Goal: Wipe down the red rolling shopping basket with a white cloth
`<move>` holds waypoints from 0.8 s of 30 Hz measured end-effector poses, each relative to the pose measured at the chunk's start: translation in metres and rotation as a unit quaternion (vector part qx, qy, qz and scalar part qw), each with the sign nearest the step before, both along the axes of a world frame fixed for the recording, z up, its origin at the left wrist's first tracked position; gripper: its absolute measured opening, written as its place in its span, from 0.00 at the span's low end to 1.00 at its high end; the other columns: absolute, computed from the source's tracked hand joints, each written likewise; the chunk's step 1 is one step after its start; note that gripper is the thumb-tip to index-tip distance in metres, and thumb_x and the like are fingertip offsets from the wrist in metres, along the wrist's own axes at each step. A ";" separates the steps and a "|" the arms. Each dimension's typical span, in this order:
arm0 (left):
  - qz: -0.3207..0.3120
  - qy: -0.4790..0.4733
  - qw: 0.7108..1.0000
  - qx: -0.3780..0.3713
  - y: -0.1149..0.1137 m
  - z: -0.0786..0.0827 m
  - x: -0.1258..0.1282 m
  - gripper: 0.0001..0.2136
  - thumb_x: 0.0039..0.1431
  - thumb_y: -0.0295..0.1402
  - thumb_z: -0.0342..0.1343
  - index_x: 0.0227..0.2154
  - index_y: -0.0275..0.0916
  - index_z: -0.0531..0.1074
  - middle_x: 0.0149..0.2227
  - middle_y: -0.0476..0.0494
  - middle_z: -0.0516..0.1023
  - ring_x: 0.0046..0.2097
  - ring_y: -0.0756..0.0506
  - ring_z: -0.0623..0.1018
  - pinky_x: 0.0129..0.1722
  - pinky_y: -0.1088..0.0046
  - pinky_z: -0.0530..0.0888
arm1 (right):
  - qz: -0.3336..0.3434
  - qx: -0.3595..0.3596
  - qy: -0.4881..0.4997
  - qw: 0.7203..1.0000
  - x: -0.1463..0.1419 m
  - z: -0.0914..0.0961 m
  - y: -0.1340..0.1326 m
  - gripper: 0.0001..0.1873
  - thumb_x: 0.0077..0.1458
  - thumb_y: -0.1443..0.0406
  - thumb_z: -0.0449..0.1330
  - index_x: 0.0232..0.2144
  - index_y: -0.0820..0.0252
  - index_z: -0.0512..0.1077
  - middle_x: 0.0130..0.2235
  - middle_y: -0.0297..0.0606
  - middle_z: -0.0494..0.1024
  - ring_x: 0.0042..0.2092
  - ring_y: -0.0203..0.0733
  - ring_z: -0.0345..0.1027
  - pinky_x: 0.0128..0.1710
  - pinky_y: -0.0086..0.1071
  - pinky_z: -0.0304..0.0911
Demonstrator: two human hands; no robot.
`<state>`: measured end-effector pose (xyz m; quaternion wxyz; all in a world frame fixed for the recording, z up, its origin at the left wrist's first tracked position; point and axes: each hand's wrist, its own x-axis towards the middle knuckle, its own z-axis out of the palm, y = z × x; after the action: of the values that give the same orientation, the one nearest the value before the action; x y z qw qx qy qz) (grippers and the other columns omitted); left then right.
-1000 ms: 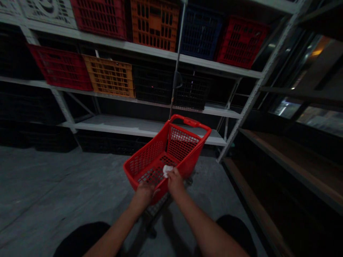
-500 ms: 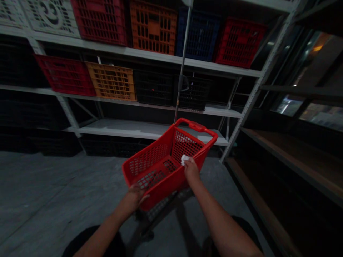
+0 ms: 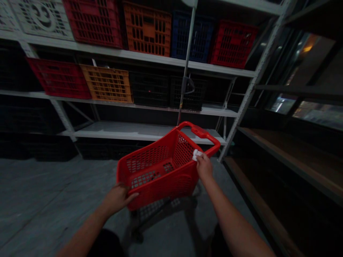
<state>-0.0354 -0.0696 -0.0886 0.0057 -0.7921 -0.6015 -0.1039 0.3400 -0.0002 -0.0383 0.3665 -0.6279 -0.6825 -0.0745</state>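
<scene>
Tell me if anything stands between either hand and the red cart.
Only the white wad in the right hand, held at the red cart near its handle. Nothing visible comes between the left hand and the cart.

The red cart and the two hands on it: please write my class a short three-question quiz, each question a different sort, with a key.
1. Multiple choice: which hand holds the white wad? a) left only b) right only c) both
2. True or false: the left hand is on the handle of the red cart.
3. Fill the gap: on the upper shelf, the crate just right of the orange crate is coloured ____.

Key: 1 b, the right hand. 2 False, the left hand is on the rim at the end away from the handle. 3 Blue.
</scene>
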 end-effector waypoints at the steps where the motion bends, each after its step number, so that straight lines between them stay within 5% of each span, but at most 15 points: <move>1: 0.013 0.016 1.000 -0.016 0.003 0.005 0.010 0.25 0.52 0.54 0.37 0.24 0.39 0.70 0.26 0.43 0.74 0.33 0.45 0.74 0.37 0.71 0.67 | -0.003 0.002 -0.008 1.000 -0.002 -0.001 -0.002 0.17 0.52 0.71 0.47 0.39 0.60 0.72 0.39 0.41 0.70 0.39 0.41 0.61 0.39 0.30 0.55; 7: 0.029 0.035 0.999 -0.005 0.031 0.024 0.111 0.24 0.55 0.51 0.37 0.44 0.39 0.65 0.38 0.39 0.75 0.37 0.42 0.75 0.35 0.68 0.69 | 0.080 -0.062 -0.035 0.994 -0.077 -0.022 -0.020 0.16 0.56 0.69 0.46 0.41 0.56 0.70 0.40 0.39 0.71 0.39 0.38 0.62 0.38 0.27 0.53; 10: 0.033 0.051 0.998 0.002 0.047 0.028 0.141 0.24 0.57 0.49 0.34 0.43 0.38 0.66 0.37 0.37 0.76 0.37 0.41 0.76 0.34 0.68 0.69 | 0.097 -0.068 -0.083 0.990 -0.092 -0.021 -0.021 0.14 0.57 0.67 0.47 0.41 0.54 0.70 0.40 0.38 0.71 0.39 0.39 0.62 0.37 0.30 0.51; 14: 0.055 0.061 0.997 0.000 0.059 0.028 0.141 0.26 0.58 0.46 0.30 0.38 0.36 0.69 0.32 0.34 0.76 0.36 0.39 0.76 0.34 0.65 0.69 | 0.051 -0.043 -0.108 0.992 -0.044 -0.001 -0.012 0.14 0.55 0.68 0.48 0.40 0.53 0.71 0.39 0.39 0.71 0.41 0.40 0.61 0.39 0.32 0.48; 19: 0.060 0.067 0.996 0.006 0.060 0.027 0.136 0.25 0.58 0.47 0.31 0.38 0.37 0.69 0.31 0.35 0.77 0.35 0.39 0.76 0.33 0.64 0.69 | -0.113 0.036 -0.021 0.993 0.041 0.020 0.002 0.15 0.53 0.69 0.50 0.41 0.57 0.71 0.40 0.41 0.70 0.42 0.42 0.60 0.39 0.34 0.47; 21: 0.066 0.067 0.996 0.005 0.059 0.027 0.138 0.26 0.58 0.48 0.30 0.37 0.38 0.69 0.30 0.35 0.77 0.34 0.39 0.76 0.33 0.64 0.69 | -0.135 0.041 -0.003 0.990 0.045 0.019 0.004 0.16 0.53 0.70 0.49 0.42 0.58 0.71 0.41 0.42 0.69 0.43 0.42 0.60 0.39 0.34 0.48; 24: 0.072 0.062 0.996 0.001 0.058 0.026 0.141 0.28 0.57 0.49 0.27 0.36 0.39 0.70 0.30 0.36 0.77 0.34 0.40 0.76 0.33 0.65 0.69 | -0.061 0.005 -0.058 0.996 0.023 0.015 -0.001 0.16 0.53 0.70 0.49 0.42 0.57 0.70 0.43 0.41 0.69 0.44 0.41 0.60 0.39 0.32 0.49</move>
<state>0.1056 -0.0118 -0.0627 0.0512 -0.7516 -0.6553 -0.0551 0.3626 -0.0011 -0.0235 0.3237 -0.6614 -0.6627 -0.1367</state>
